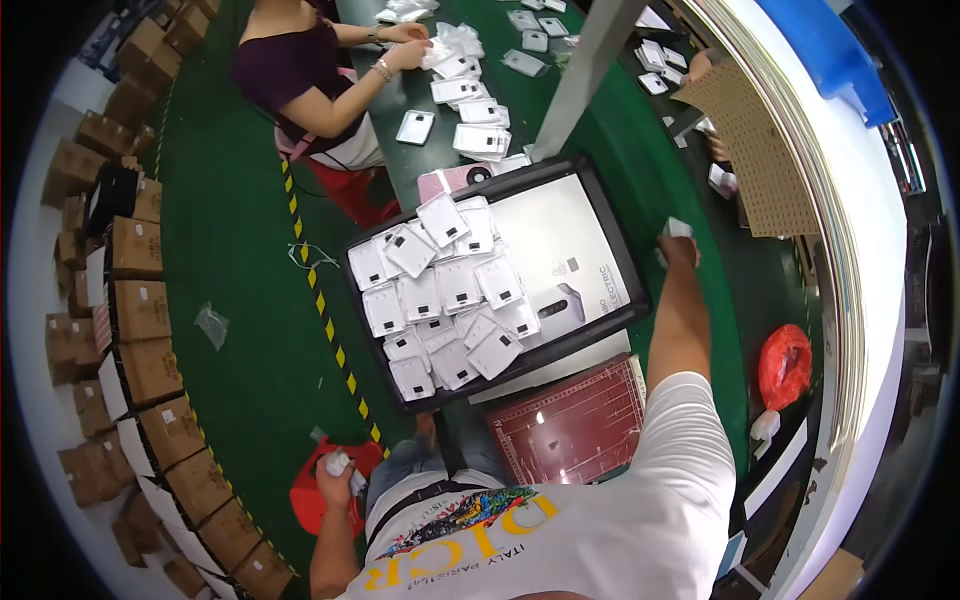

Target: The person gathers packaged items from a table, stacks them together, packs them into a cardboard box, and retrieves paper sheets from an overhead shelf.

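Observation:
My left hand (pixel 332 486) is low at the left, beside a red stool (pixel 306 508), its fingers closed around a crumpled white plastic wrapper (pixel 338 463). My right arm stretches far forward over the green conveyor belt (pixel 640 150). At its end my right hand (pixel 681 250) grips a small white rectangular piece (pixel 679 228); its exact kind is too small to tell. Between my arms stands a black-rimmed tray (pixel 628 262). Its left half holds a loose heap of white rectangular cases (pixel 440 290), each with a small dark square.
A red cutting mat (pixel 570 420) lies nearer me. Ahead left, a co-worker (pixel 300 70) handles clear bags beside more white cases (pixel 480 110). A grey post (pixel 590 75) rises beyond the tray. A red bag (pixel 785 365) sits at the right; cardboard boxes (pixel 150 365) line the left.

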`<state>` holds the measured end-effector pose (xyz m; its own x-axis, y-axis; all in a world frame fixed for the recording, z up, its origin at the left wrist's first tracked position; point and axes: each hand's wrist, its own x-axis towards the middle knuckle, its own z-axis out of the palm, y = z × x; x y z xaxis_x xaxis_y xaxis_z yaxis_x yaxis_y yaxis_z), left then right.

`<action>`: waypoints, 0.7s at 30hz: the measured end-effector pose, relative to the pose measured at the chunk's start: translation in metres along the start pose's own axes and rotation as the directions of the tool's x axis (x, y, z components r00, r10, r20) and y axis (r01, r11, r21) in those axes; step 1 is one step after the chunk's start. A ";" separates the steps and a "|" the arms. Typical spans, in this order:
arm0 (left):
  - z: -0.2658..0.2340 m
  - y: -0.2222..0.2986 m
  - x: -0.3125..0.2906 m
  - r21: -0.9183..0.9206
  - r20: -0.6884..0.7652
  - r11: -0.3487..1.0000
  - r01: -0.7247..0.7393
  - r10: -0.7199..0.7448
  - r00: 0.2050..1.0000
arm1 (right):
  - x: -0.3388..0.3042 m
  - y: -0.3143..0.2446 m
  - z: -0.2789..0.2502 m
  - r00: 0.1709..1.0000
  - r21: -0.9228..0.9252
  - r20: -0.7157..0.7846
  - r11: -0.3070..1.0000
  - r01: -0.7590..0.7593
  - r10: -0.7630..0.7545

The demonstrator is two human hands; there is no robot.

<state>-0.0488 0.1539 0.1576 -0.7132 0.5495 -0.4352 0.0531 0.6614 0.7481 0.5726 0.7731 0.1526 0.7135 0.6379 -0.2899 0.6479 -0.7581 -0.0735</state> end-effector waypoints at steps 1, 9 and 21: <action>-0.004 -0.006 0.002 0.099 -0.024 0.995 -0.034 0.037 0.999 | -0.005 0.012 -0.001 0.998 0.016 -0.019 0.998 -0.054 0.054; 0.001 0.087 -0.004 -0.554 0.510 0.733 0.396 -0.077 0.857 | -0.161 0.062 -0.038 0.964 0.972 -0.178 0.118 0.204 -0.199; 0.086 0.232 -0.056 -0.485 0.870 0.773 0.409 0.474 0.136 | -0.567 0.174 -0.072 0.632 0.969 0.233 0.235 -0.082 -0.739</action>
<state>0.0633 0.3206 0.3129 0.5360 0.8325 -0.1403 -0.5896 0.4881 0.6436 0.3002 0.2891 0.3730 -0.0900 0.9320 -0.3512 -0.1647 -0.3617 -0.9176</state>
